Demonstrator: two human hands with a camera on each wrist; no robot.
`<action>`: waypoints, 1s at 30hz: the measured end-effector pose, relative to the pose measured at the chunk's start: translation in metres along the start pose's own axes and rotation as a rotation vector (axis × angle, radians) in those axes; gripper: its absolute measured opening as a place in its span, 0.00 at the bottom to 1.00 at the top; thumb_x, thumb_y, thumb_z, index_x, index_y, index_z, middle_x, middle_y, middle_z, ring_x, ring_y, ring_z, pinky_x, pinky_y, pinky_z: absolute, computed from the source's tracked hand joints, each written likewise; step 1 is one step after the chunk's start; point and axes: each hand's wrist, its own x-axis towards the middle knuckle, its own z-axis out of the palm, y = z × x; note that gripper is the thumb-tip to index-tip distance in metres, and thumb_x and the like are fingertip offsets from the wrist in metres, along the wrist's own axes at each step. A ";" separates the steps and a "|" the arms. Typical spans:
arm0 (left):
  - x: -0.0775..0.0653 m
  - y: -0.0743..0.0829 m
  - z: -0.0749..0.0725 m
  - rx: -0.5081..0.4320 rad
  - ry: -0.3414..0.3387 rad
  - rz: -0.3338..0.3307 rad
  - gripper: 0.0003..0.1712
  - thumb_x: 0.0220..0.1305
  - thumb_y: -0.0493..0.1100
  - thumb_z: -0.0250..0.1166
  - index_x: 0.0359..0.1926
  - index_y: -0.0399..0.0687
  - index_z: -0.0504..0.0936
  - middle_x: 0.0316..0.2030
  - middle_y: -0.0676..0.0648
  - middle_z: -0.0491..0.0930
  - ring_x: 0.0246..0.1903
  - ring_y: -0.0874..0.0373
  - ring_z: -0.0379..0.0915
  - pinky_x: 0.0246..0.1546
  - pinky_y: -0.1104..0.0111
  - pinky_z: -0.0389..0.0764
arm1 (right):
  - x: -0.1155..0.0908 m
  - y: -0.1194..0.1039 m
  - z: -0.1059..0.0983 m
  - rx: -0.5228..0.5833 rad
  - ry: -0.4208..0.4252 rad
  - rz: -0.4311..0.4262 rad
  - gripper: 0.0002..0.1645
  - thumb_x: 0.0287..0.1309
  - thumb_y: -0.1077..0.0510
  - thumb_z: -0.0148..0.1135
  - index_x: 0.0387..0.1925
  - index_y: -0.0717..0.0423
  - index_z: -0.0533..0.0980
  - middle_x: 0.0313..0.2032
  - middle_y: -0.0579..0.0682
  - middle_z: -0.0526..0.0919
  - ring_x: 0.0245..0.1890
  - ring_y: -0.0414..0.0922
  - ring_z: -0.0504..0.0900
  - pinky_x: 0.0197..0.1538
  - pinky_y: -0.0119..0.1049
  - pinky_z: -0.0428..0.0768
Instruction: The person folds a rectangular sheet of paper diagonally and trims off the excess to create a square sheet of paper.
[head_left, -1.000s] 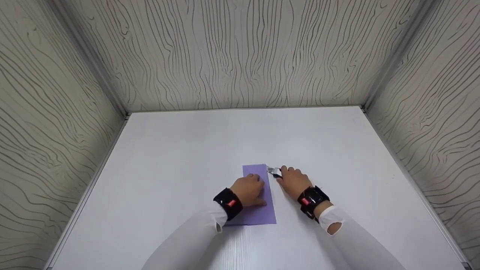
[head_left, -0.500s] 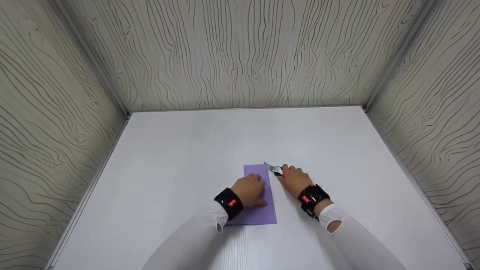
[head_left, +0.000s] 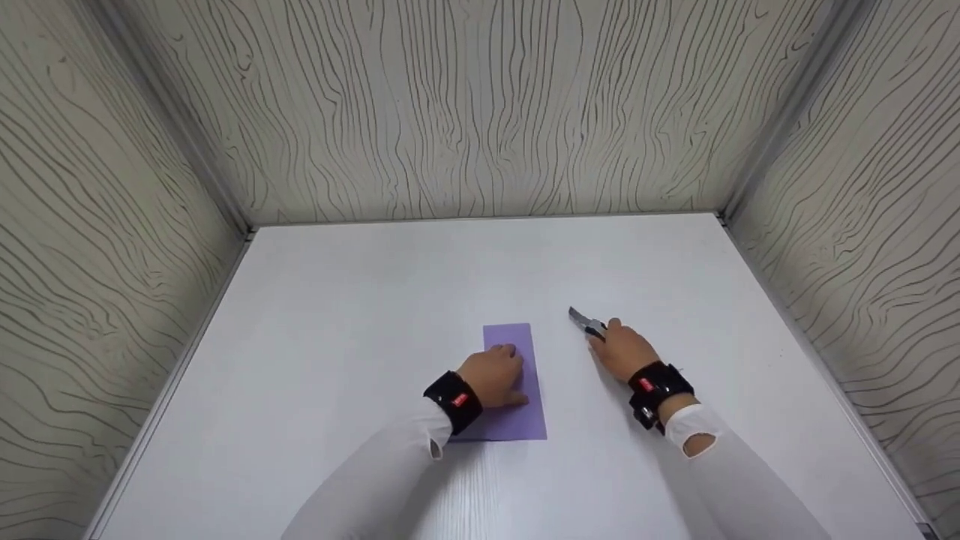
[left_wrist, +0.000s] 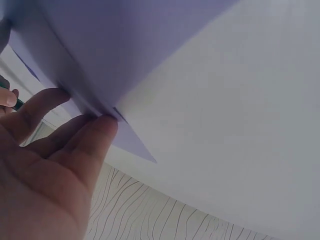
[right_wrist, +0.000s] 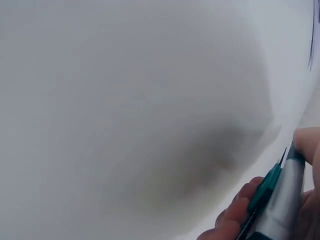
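A purple sheet of paper [head_left: 517, 426], folded over along a crease, lies on the white table. My left hand [head_left: 491, 377] rests on it, fingertips pressing it down and thumb spread to the side. In the left wrist view the fingertips of my left hand [left_wrist: 60, 155] touch the paper [left_wrist: 135, 45] beside a crease. To the right of the sheet, my right hand [head_left: 628, 352] grips a utility knife [head_left: 589, 322] with its blade out, pointing up and left, apart from the paper. Its silver and teal body [right_wrist: 280, 200] shows in the right wrist view.
The white tabletop [head_left: 375, 292] spreads around the paper. Wood-grain panels [head_left: 465, 112] stand along the back and both sides, joined by grey metal corner posts [head_left: 787, 105].
The right hand has drawn the utility knife away from the paper's top right corner, to the right and a little farther back. The left hand stays on the paper.
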 end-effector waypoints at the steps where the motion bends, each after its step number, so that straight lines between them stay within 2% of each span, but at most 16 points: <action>1: 0.001 -0.001 0.000 -0.004 0.001 -0.003 0.34 0.68 0.66 0.74 0.55 0.41 0.87 0.58 0.43 0.85 0.56 0.51 0.84 0.54 0.61 0.90 | -0.001 0.004 -0.003 0.021 -0.008 0.023 0.29 0.80 0.51 0.57 0.56 0.80 0.70 0.33 0.65 0.82 0.30 0.55 0.81 0.37 0.53 0.84; 4: 0.006 -0.004 0.001 -0.009 -0.005 -0.016 0.33 0.70 0.65 0.72 0.57 0.41 0.87 0.60 0.43 0.84 0.59 0.51 0.83 0.56 0.60 0.90 | -0.003 0.018 -0.009 0.050 -0.022 0.074 0.30 0.79 0.54 0.56 0.59 0.82 0.65 0.34 0.68 0.82 0.31 0.57 0.83 0.36 0.52 0.84; 9: 0.012 -0.008 0.001 -0.015 0.004 -0.034 0.33 0.72 0.65 0.70 0.59 0.41 0.86 0.62 0.42 0.83 0.63 0.49 0.80 0.58 0.59 0.89 | -0.009 0.038 -0.016 0.064 0.005 0.111 0.30 0.75 0.61 0.55 0.62 0.83 0.58 0.38 0.75 0.83 0.34 0.63 0.86 0.40 0.58 0.85; 15: 0.017 -0.011 -0.001 -0.033 0.018 -0.029 0.36 0.74 0.63 0.68 0.68 0.39 0.82 0.70 0.39 0.78 0.74 0.44 0.73 0.71 0.57 0.80 | -0.011 0.056 -0.020 0.093 0.065 0.138 0.35 0.77 0.60 0.53 0.68 0.86 0.56 0.47 0.80 0.81 0.44 0.69 0.86 0.49 0.63 0.84; 19: 0.012 -0.013 -0.004 -0.057 0.009 -0.027 0.39 0.77 0.63 0.64 0.74 0.41 0.77 0.74 0.38 0.75 0.77 0.42 0.69 0.78 0.57 0.73 | -0.010 0.067 -0.018 0.085 0.113 0.140 0.30 0.77 0.59 0.51 0.62 0.85 0.60 0.46 0.81 0.79 0.42 0.70 0.85 0.49 0.65 0.83; 23: 0.005 -0.017 -0.007 -0.089 0.018 -0.024 0.39 0.77 0.62 0.64 0.77 0.42 0.74 0.76 0.36 0.73 0.79 0.40 0.67 0.79 0.55 0.70 | -0.013 0.077 -0.018 0.038 0.166 0.133 0.25 0.73 0.62 0.51 0.54 0.85 0.63 0.43 0.82 0.78 0.40 0.74 0.83 0.46 0.67 0.82; 27: -0.005 -0.024 -0.005 -0.101 0.024 -0.022 0.39 0.78 0.62 0.63 0.77 0.41 0.74 0.76 0.35 0.72 0.79 0.38 0.66 0.80 0.55 0.69 | -0.016 0.081 -0.020 0.015 0.182 0.174 0.24 0.70 0.62 0.53 0.54 0.83 0.64 0.43 0.81 0.77 0.43 0.77 0.81 0.44 0.69 0.82; 30: -0.014 -0.028 -0.002 -0.103 0.026 -0.035 0.38 0.77 0.62 0.64 0.75 0.40 0.76 0.75 0.35 0.74 0.78 0.38 0.69 0.79 0.54 0.71 | -0.019 0.081 -0.023 0.007 0.168 0.214 0.24 0.70 0.61 0.53 0.54 0.81 0.64 0.43 0.81 0.77 0.46 0.77 0.79 0.44 0.71 0.82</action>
